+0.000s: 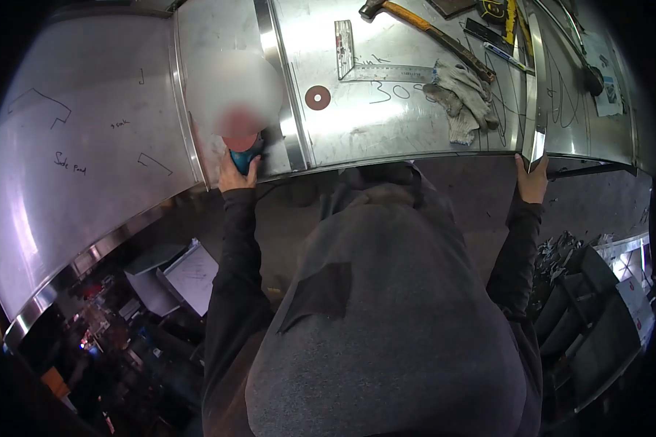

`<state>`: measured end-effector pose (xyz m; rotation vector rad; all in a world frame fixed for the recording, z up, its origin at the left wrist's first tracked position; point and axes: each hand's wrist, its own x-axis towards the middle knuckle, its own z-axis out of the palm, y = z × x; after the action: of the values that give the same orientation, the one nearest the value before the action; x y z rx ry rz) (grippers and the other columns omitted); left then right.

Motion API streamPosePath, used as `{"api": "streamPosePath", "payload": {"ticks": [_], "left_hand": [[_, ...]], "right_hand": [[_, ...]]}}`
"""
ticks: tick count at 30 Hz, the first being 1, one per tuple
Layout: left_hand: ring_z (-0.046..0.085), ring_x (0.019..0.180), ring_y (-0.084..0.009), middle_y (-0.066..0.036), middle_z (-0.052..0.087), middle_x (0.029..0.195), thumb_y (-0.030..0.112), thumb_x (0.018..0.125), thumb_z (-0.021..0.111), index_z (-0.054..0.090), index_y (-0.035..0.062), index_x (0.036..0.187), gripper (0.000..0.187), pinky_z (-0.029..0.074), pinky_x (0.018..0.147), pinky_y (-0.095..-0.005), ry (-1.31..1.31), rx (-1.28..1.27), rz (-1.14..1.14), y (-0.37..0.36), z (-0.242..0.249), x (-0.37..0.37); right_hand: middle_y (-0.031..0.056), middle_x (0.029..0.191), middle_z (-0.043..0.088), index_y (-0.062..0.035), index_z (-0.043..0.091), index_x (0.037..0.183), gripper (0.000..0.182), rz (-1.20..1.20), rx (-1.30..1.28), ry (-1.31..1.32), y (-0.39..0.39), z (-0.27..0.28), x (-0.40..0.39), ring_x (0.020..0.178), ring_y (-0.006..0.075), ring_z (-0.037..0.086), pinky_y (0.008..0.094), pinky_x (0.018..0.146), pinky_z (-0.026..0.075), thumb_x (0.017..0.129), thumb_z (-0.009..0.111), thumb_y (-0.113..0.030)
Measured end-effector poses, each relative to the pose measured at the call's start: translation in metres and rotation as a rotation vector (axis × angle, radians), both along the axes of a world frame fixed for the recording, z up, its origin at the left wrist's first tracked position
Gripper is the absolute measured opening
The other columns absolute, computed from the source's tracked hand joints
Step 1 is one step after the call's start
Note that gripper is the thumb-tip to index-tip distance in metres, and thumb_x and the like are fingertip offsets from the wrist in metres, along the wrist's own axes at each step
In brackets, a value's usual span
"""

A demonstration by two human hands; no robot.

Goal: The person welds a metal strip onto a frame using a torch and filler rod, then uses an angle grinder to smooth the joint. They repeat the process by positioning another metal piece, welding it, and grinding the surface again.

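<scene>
My left hand (238, 175) is closed around a teal angle grinder (243, 159) at the table's near edge. Its reddish disc (239, 141) faces away from me, and a pale blur covers the area just beyond. At the right, the fingers of my right hand (532, 180) grip the near end of a long, narrow metal strip (536, 95), which lies lengthwise over the table. Left of that strip sits a pair of grey-white work gloves (461, 98). A loose red-brown disc with a centre hole (318, 97) rests between the hands.
The metal-topped table (386, 131) carries handwritten marks and raised metal strips. A hammer (430, 35), a try square (346, 54), a blue-white pen or cutter (508, 57) and a yellow-black tape measure (493, 10) lie farther back. Dark bins (598, 320) stand below right.
</scene>
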<state>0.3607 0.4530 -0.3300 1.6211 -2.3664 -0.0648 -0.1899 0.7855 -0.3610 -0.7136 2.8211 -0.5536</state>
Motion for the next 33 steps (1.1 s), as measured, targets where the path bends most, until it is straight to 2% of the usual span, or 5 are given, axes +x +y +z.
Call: {"api": "streamPosePath", "payload": {"ticks": [9, 22, 26, 30, 33], "left_hand": [[0.061, 0.089, -0.0392, -0.021, 0.062, 0.104, 0.041, 0.071, 0.077, 0.051, 0.0, 0.123, 0.072, 0.05, 0.075, -0.0444, -0.037, -0.141, -0.016, 0.001, 0.004, -0.003], [0.046, 0.115, -0.0351, -0.02, 0.048, 0.125, 0.043, 0.069, 0.076, 0.032, -0.0043, 0.137, 0.094, 0.036, 0.099, -0.0457, 0.075, -0.027, -0.043, 0.006, 0.02, 0.014], [0.048, 0.111, -0.0349, -0.016, 0.049, 0.121, 0.028, 0.075, 0.073, 0.047, 0.0043, 0.131, 0.067, 0.04, 0.096, -0.0438, 0.343, -0.284, 0.088, 0.076, 0.023, 0.054], [0.054, 0.107, -0.0365, -0.019, 0.056, 0.114, 0.021, 0.083, 0.064, 0.052, 0.0054, 0.126, 0.047, 0.045, 0.09, -0.0454, 0.567, -0.096, 0.555, 0.209, -0.049, 0.111], [0.05, 0.116, -0.0364, -0.019, 0.05, 0.127, 0.024, 0.082, 0.062, 0.052, 0.0097, 0.129, 0.05, 0.04, 0.099, -0.0485, 0.09, 0.864, 1.073, 0.351, -0.131, 0.114]], "right_hand": [[0.0224, 0.125, 0.047, -0.002, 0.045, 0.13, 0.062, 0.248, -0.277, 0.478, -0.068, 0.039, 0.029, 0.118, 0.0392, 0.045, 0.0473, 0.098, 0.038, 0.081, 0.071, -0.029], [0.0122, 0.096, 0.068, 0.0009, 0.064, 0.107, 0.021, 0.96, -0.473, -0.381, -0.203, 0.108, 0.249, 0.086, 0.0198, 0.067, 0.0293, 0.08, 0.051, 0.086, 0.062, -0.003], [0.0134, 0.094, 0.068, 0.0018, 0.065, 0.105, 0.019, 1.227, -0.384, -0.526, -0.217, 0.124, 0.318, 0.087, 0.0198, 0.066, 0.0296, 0.079, 0.05, 0.087, 0.062, -0.003], [0.0147, 0.094, 0.067, 0.0014, 0.065, 0.105, 0.02, 1.547, -0.337, -0.618, -0.214, 0.128, 0.367, 0.089, 0.0225, 0.066, 0.0303, 0.078, 0.05, 0.086, 0.062, -0.003], [0.016, 0.097, 0.066, 0.0019, 0.064, 0.105, 0.02, 1.818, -0.243, -0.734, -0.201, 0.129, 0.399, 0.088, 0.0241, 0.066, 0.0322, 0.079, 0.05, 0.086, 0.061, -0.002]]}}
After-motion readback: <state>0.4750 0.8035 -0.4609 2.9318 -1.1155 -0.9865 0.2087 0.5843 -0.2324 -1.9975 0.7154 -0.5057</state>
